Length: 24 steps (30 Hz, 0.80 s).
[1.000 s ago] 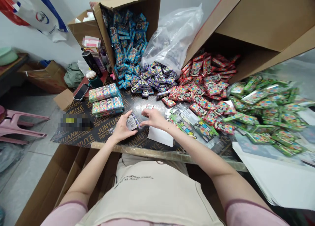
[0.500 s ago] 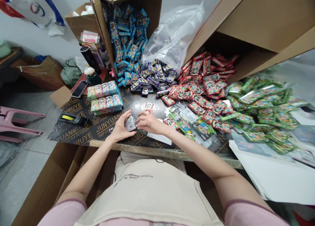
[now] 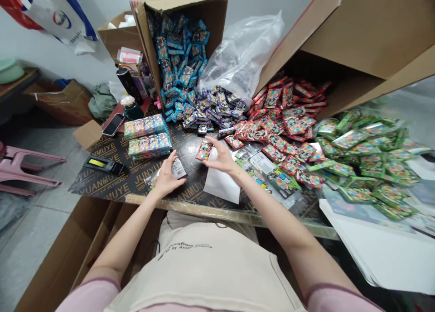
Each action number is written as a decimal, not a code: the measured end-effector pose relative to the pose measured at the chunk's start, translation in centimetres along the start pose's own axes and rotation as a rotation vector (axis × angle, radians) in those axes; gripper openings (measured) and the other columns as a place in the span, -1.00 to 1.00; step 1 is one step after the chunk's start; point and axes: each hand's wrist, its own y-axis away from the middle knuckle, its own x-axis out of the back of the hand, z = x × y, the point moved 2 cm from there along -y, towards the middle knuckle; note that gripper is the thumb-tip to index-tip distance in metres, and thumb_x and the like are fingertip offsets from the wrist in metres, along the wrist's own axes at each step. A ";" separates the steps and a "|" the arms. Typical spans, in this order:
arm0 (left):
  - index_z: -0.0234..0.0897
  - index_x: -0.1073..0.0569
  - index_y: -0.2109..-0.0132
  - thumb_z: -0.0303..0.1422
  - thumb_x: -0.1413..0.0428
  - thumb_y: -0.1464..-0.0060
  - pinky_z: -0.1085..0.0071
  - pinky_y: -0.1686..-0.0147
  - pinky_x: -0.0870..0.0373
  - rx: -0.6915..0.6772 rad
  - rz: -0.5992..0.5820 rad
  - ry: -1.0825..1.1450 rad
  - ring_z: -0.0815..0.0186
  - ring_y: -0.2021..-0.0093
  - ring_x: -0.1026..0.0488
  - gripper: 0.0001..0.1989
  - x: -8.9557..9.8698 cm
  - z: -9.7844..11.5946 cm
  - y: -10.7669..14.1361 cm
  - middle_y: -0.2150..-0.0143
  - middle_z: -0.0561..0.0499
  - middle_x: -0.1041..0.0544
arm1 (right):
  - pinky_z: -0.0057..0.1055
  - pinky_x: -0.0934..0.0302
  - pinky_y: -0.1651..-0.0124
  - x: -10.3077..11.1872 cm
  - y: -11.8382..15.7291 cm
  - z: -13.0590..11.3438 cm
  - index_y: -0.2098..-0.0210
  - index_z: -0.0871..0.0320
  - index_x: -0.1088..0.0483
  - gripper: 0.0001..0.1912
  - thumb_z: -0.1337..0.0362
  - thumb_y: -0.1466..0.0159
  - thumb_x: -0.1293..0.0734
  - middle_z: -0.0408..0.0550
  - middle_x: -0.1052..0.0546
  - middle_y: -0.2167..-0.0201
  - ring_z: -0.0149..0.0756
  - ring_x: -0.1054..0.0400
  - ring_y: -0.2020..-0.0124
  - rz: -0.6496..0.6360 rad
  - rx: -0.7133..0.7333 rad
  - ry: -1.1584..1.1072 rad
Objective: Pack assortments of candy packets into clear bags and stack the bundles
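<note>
Glossy plywood [image 3: 193,187]: left hand [image 3: 166,178] grips a foil packet [image 3: 178,169], right hand [image 3: 222,156] open beside a red packet [image 3: 204,150].

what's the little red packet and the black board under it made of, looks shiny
The red packet looks like printed plastic film with a glossy finish, going by the shine on its surface; a foil layer can't be ruled out. The black board seems to be film-faced plywood: its dark face is smooth and glossy, printed with the word PLYWOOD.
</note>
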 end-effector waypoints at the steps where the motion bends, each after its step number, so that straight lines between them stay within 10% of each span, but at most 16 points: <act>1: -0.15 0.11 -0.40 -0.38 -0.33 0.20 0.07 -0.23 -0.23 -0.016 -0.024 -0.011 0.06 -0.21 -0.31 0.10 -0.2 0.0 -0.1 -0.20 -0.17 -0.34 | -0.11 -0.13 -0.19 0.4 0.3 -1.4 -0.32 0.13 -0.05 -0.14 0.15 -0.09 -0.41 0.13 -0.34 -0.20 -0.01 -0.25 -0.16 -0.015 0.057 0.018; 11: -0.17 0.33 -0.43 -0.43 -0.33 0.23 0.00 -0.20 -0.24 -0.224 -0.277 -0.021 -0.03 -0.23 -0.31 0.26 -2.3 1.9 -0.9 -0.25 -0.24 -0.33 | -0.04 -0.10 -0.12 0.9 3.6 -6.1 -0.30 0.14 -0.09 -0.19 0.36 -0.08 -0.39 0.14 -0.40 -0.12 0.03 -0.24 -0.10 -0.396 0.121 0.101; 19: -0.15 0.35 -0.43 -0.29 -0.35 0.17 -0.01 -0.20 -0.27 -0.187 -0.174 0.011 0.01 -0.22 -0.36 0.24 -2.0 1.8 -1.3 -0.19 -0.22 -0.42 | -0.02 0.17 -0.28 1.0 4.9 -5.7 -0.30 0.12 -0.08 -0.18 0.03 -0.17 -0.44 0.18 -0.43 -0.15 -0.02 -0.18 -0.25 -0.140 -0.087 -0.026; 24: -0.16 0.36 -0.43 -0.27 -0.36 0.18 -0.02 -0.18 -0.29 -0.167 -0.182 0.017 0.01 -0.21 -0.37 0.26 -2.8 2.0 -1.1 -0.16 -0.22 -0.46 | -0.02 0.34 -0.34 1.0 6.4 -7.3 -0.40 0.01 0.19 -0.30 0.07 -0.39 -0.21 0.13 -0.29 -0.28 -0.19 -0.23 -0.26 -0.237 -0.178 -0.296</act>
